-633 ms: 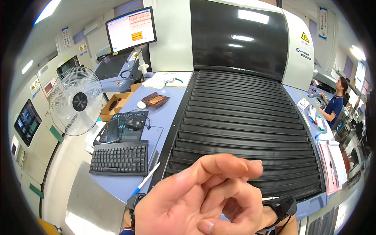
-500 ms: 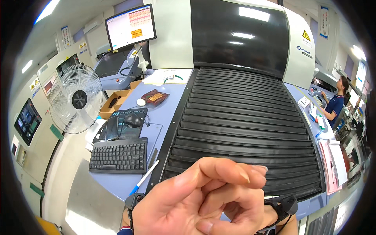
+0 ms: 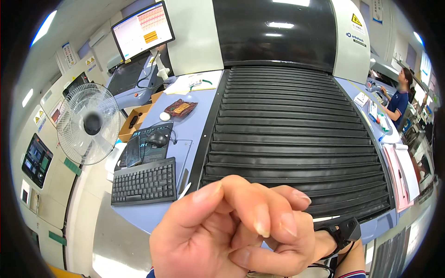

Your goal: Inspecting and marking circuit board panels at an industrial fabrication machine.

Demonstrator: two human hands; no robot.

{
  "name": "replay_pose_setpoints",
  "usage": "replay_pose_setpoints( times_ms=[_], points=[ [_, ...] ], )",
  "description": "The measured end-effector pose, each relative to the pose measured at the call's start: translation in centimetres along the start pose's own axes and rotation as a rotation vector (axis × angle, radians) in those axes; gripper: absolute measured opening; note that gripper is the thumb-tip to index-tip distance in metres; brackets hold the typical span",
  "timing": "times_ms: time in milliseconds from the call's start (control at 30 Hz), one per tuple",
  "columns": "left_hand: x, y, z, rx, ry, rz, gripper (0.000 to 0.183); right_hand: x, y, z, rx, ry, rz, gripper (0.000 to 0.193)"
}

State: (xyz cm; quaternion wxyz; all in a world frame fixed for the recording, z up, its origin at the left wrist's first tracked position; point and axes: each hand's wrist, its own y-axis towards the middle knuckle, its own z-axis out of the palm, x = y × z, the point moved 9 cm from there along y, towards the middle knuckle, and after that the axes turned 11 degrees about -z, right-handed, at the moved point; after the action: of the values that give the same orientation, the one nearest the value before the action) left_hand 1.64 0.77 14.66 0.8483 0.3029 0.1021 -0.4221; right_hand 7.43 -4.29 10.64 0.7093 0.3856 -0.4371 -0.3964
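Note:
My left hand [image 3: 185, 243] and my right hand [image 3: 289, 252] are close together at the lower middle, in front of the black ribbed cover [image 3: 292, 139] of a large machine. The left palm is turned up and bare, its fingers curled over toward the right hand, where they overlap. The right hand's fingers are bent inward too, its thumb pointing at the left palm. No object shows among the fingers, though the overlap hides part of the inside. A black strap with a small camera [image 3: 345, 236] sits on my right wrist.
A black keyboard [image 3: 143, 180], phone [image 3: 133, 152] and mouse [image 3: 157, 139] are on the left ledge, with a dark red packet [image 3: 181, 108] behind. Farther left stand a fan [image 3: 92, 124] and monitor [image 3: 143, 30]. Pink and white papers [image 3: 401, 178] are at right; a person [image 3: 397, 104] works beyond.
The view has shifted, so the machine sits higher in the picture. My left thumb and fingers have moved over the right hand, and the overlapping fingers have changed position.

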Motion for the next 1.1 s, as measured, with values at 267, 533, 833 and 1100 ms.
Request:
replay_pose_setpoints(
  times_ms=[267, 533, 833, 1100],
  points=[
    [-0.5, -0.6, 0.6, 0.048, 0.069, -0.031, 0.064, -1.0, 0.7, 0.4, -0.031, 0.089, 0.053, 0.055],
    [0.7, -0.2, 2.1, -0.173, -0.193, -0.145, 0.083, 0.0, 2.6, 0.4, 0.354, -0.100, 0.048, 0.055],
    [-0.1, -0.8, 1.9, -0.418, -0.131, -0.129, 0.092, -0.6, 1.2, 0.8, 0.212, -0.022, 0.353, 0.022],
    [-0.1, -0.7, 2.7, -0.505, -0.166, -0.071, 0.088, -1.0, 1.1, 1.6, -0.029, 0.070, 0.341, 0.029]
  ],
)
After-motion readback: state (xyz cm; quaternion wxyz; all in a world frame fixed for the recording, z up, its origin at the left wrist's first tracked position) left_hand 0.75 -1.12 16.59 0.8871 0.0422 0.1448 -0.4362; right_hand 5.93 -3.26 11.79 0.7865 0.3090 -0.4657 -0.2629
